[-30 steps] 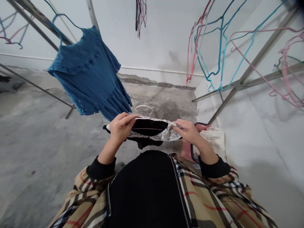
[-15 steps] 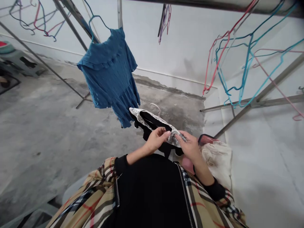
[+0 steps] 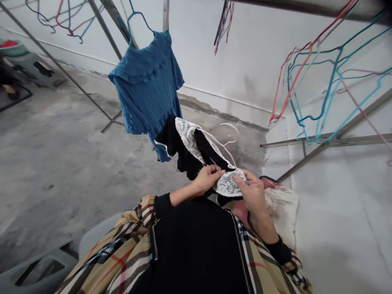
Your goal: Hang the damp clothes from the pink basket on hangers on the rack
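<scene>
A black garment with a white lace collar hangs on a pale hanger in front of my body. My left hand pinches the garment's neckline near the edge of the collar. On the other side, my right hand grips the near flap of the lace collar between thumb and fingers. Between the two hands the lace lies spread flat. Just beyond the garment, a blue ruffled dress hangs on a blue hanger.
Red and blue hangers dangle at the right from a metal rail. A metal rack leg slants by the wall. Whitish cloth lies beside my right arm. Grey stools stand lower left and far left; a person's foot shows there.
The garment has risen and tilted, showing more of its lace collar. My right hand has moved slightly right, and the near collar flap is now spread flatter.
</scene>
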### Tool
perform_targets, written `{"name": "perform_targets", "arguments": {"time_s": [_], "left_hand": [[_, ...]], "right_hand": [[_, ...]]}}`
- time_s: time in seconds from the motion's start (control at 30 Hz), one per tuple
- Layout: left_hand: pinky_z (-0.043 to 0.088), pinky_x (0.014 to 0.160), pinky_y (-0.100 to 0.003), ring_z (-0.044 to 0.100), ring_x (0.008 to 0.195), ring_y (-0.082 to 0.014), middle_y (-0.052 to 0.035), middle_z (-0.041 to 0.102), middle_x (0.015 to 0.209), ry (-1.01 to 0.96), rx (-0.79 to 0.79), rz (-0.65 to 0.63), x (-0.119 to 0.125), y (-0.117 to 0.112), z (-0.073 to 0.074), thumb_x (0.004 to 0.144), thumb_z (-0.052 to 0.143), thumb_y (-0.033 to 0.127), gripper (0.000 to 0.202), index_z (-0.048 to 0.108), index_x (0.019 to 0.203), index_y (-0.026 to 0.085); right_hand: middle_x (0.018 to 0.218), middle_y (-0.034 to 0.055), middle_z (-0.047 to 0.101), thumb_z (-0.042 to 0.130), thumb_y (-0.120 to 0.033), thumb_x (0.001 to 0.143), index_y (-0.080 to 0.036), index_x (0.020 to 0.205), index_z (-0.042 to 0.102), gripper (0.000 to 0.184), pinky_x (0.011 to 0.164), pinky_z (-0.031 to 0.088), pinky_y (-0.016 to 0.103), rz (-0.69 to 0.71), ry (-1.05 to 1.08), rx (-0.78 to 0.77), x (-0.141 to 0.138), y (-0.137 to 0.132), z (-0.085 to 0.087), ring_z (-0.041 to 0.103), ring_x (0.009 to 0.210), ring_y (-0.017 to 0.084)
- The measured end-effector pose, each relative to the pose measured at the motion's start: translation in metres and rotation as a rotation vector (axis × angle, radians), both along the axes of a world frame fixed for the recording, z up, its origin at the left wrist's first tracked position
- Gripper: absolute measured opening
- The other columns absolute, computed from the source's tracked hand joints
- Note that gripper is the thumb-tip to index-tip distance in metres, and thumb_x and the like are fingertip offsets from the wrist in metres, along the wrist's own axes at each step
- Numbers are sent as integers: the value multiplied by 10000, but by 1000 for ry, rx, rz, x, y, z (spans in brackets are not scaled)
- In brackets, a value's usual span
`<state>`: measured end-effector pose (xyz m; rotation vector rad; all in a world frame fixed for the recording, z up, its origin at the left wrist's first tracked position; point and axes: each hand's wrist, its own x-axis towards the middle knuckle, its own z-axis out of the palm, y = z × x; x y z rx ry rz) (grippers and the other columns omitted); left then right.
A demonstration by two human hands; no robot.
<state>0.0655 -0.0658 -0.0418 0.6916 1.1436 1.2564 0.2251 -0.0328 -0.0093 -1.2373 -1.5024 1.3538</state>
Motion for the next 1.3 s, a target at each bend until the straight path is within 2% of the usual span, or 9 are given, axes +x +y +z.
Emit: {"name": "perform_targets", "arguments": {"time_s": [0.17,0.4,0.5,0.6,0.77,0.83,0.93,1.07,1.3], "left_hand": [[371,578,-209,458,583,-67,30,547,645,-16,53,49,-5,1,5,674,753,535,446,608,745,120],[422,554,-206,549,638,-95,-24,634,740,22,-8,-120,-26,-5,14,662,766,530,461,684,853,119],[430,518,-210,541,568,-92,-25,626,657,176,3,-234,-44,-15,32,712,736,527,423,677,749,109],[428,480,-208,526,508,-86,-15,614,634,353,145,-154,-55,-22,45,805,662,492,376,682,786,118],[557,744,-295,673,846,-161,-112,665,1163,853,497,53,-54,-17,42,918,544,333,276,688,1089,171],[535,883,-330,666,993,-194,-103,674,1176,1018,526,-2,-53,-13,41,928,533,298,259,691,1098,183],[514,919,-351,664,1028,-223,-96,705,1126,1139,470,-163,-53,-11,44,918,551,272,266,685,1128,180],[510,849,-309,675,945,-204,-77,728,1051,1058,378,-235,-48,-14,50,893,571,259,270,686,1128,189],[407,558,-208,586,635,-126,-14,681,706,765,217,-216,-40,-12,52,771,699,416,265,701,803,153]], "right_hand": [[908,61,749,700,-409,767,-176,964,733,307,747,562,323,34,-145,250,1,7,6,690,794,203],[888,53,760,675,-356,808,-189,975,732,243,707,571,295,86,-269,505,12,9,5,710,763,198],[913,41,762,669,-319,828,-208,997,730,212,720,573,279,123,-311,602,18,11,6,717,786,189],[940,41,763,668,-289,833,-212,1013,728,205,771,575,287,187,-339,684,22,14,8,725,811,189],[962,39,763,668,-267,839,-219,1031,727,206,784,577,288,240,-370,760,23,15,14,730,829,192],[956,38,764,670,-260,838,-224,1023,728,197,773,576,286,249,-372,793,24,16,17,731,827,192],[936,35,767,672,-253,838,-230,1012,732,185,747,574,282,268,-381,833,25,16,18,732,811,191],[942,34,766,667,-259,846,-235,1029,729,195,761,569,286,313,-386,844,24,16,17,731,823,189],[983,34,761,639,-290,867,-243,1065,722,220,808,564,290,349,-390,789,24,17,17,724,869,188]]}}
